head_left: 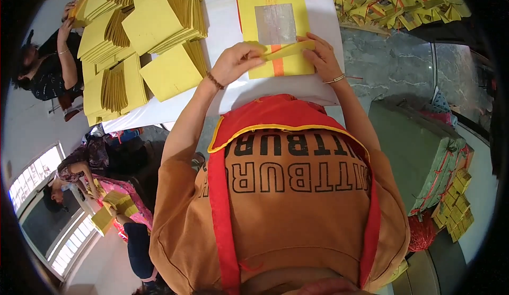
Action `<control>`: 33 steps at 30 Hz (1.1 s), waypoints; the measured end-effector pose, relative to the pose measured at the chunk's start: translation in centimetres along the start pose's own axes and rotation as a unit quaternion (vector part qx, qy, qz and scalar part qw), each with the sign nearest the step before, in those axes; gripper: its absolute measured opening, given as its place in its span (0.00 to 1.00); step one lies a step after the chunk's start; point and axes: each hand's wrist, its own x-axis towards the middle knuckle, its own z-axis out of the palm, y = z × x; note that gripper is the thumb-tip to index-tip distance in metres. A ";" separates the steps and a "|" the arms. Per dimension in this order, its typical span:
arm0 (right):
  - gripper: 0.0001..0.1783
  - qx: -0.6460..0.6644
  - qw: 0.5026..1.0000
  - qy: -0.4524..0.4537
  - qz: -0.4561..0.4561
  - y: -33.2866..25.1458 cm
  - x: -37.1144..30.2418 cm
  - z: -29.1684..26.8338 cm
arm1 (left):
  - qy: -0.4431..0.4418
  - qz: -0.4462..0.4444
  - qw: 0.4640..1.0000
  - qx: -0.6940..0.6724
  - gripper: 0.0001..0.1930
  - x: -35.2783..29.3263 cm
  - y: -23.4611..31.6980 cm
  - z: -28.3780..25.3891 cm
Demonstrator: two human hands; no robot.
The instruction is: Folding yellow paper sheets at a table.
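Note:
On the white table lies a yellow paper sheet [246, 16] with a silvery rectangle [275, 25] in its middle and an orange band below that. A narrow yellow paper strip [290, 51] crosses its lower part, raised a little. My left hand [236, 64] pinches the strip's left end, thumb and fingers together. The right end is between the thumb and fingers of my right hand [322, 56]. I cannot tell whether the strip is a folded edge of the sheet or a separate piece.
Fanned stacks of folded yellow paper [159, 24] cover the table's left side. A thin red string [238, 9] lies by the sheet. More yellow bundles [403, 1] are at the far right, and a green wrapped bale [408, 152] stands right of me. Other people work at left.

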 end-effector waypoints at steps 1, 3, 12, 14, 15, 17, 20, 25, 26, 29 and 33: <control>0.16 -0.026 0.999 0.010 -0.018 0.5 0.0 -0.1 | 0.033 0.115 0.991 0.053 0.16 -0.2 0.0 -0.1; 0.15 -0.012 1.000 0.019 0.000 0.4 0.1 0.1 | 0.063 0.212 0.953 0.208 0.24 -0.3 0.0 -0.5; 0.19 -0.187 0.975 0.043 -0.111 -3.1 0.6 -0.6 | 0.143 0.302 0.871 0.362 0.25 1.0 -1.9 -0.2; 0.20 -0.296 0.943 0.030 -0.152 -4.3 0.7 -1.2 | 0.152 0.321 0.842 0.406 0.23 0.0 -1.0 -0.4; 0.20 -0.318 0.931 -0.008 -0.180 -4.9 0.6 -1.5 | 0.131 0.330 0.840 0.411 0.23 -0.8 -0.7 -0.2; 0.20 -0.340 0.916 -0.048 -0.207 -5.5 0.1 -1.8 | 0.103 0.344 0.838 0.412 0.20 -2.2 0.1 0.1; 0.18 -0.310 0.919 -0.161 -0.183 -5.4 -0.8 -1.7 | 0.072 0.290 0.904 0.307 0.17 -3.4 -0.9 0.8; 0.11 -0.129 0.985 -0.116 -0.008 -5.0 -0.5 -0.3 | 0.153 0.163 0.953 0.202 0.10 -2.2 -1.2 1.8; 0.11 -0.026 0.990 -0.095 0.105 -5.0 -0.2 0.0 | 0.161 0.085 0.971 0.153 0.13 -1.6 -0.2 1.6; 0.19 0.008 0.980 0.002 0.199 -4.6 0.1 1.0 | 0.193 0.000 0.979 0.072 0.17 0.3 -0.8 2.1; 0.27 -0.057 0.973 0.043 0.222 -5.9 1.3 1.4 | 0.194 -0.071 0.978 0.016 0.19 2.4 -2.8 2.0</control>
